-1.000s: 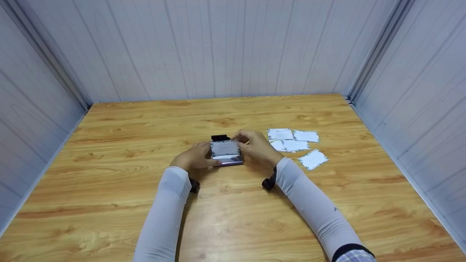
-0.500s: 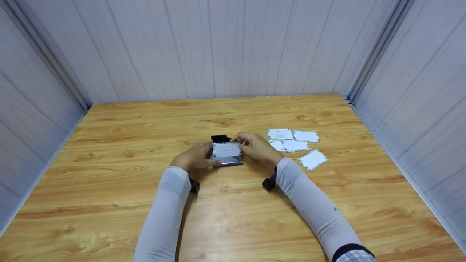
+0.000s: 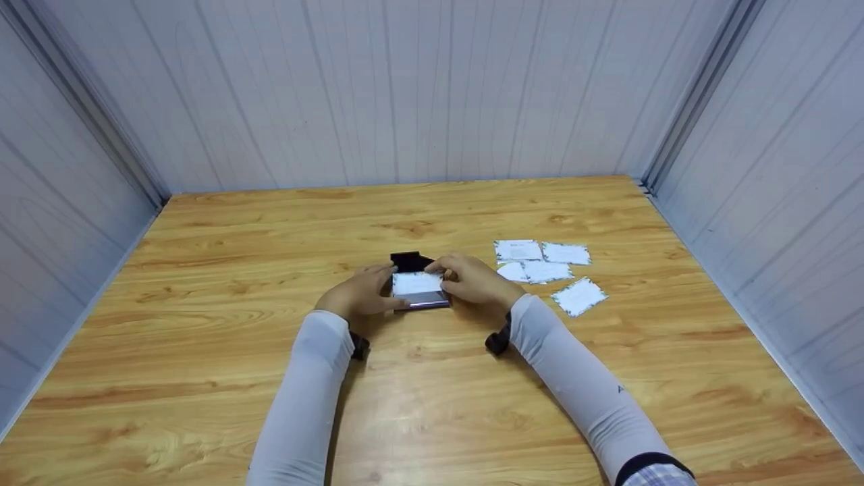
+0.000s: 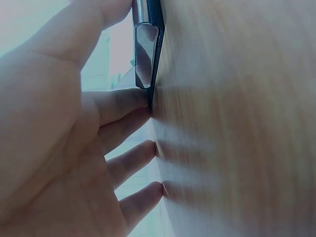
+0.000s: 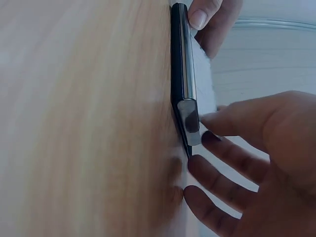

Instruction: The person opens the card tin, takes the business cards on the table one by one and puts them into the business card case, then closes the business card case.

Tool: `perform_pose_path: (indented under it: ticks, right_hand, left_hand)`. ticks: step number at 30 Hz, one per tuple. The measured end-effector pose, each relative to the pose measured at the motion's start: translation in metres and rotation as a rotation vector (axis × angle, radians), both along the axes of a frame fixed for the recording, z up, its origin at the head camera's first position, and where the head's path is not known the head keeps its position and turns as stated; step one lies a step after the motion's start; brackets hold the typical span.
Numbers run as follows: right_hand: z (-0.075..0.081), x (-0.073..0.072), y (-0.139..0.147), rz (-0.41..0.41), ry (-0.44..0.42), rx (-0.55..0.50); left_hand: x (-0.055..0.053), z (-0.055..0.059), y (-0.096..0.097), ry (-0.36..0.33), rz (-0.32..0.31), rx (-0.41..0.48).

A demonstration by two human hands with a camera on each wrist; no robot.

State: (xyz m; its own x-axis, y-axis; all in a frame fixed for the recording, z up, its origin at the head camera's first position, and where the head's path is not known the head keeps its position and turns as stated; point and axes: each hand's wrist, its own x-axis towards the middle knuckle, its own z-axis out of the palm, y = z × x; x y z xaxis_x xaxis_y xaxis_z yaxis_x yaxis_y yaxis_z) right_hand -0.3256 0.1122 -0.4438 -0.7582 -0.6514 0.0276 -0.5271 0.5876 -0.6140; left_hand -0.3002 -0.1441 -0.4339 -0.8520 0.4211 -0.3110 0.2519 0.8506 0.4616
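A business card case (image 3: 425, 304) with a shiny silver front lies on the table, its black flap (image 3: 406, 260) folded open at the far side. A white card (image 3: 416, 282) with a leafy border sits partly in the case. My left hand (image 3: 361, 290) grips the case's left side, thumb on the near part and a finger at the back corner; its other fingertips (image 4: 154, 148) rest on the table. At the right side, my right hand (image 3: 476, 280) pinches the card's edge between thumb and index finger. The right wrist view shows the silver end of the case beside these fingers (image 5: 217, 123).
Several white leaf-bordered cards (image 3: 518, 250) lie on the wooden table (image 3: 236, 290) to the right, some overlapping. One card (image 3: 579, 297) lies apart, turned at an angle. Pale panel walls (image 3: 418, 94) enclose the table at the back and sides.
The card has slid toward me, deeper into the case, and more of the black flap shows behind it. My right hand moved slightly nearer with it; the left hand stayed in place.
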Motion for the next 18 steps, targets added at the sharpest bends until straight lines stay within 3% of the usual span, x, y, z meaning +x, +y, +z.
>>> perform_pose_path:
  ticks: [5,18]
  right_hand:
    - [0.0007,0.0013,-0.0010,0.054,0.047,0.073]
    - [-0.0015,0.0007,-0.0006,0.082,0.093,0.115]
  left_hand:
    - [0.0007,0.0006,-0.0001,0.006,-0.007,0.004]
    - [-0.0015,-0.0002,-0.0002,0.008,-0.019,0.003]
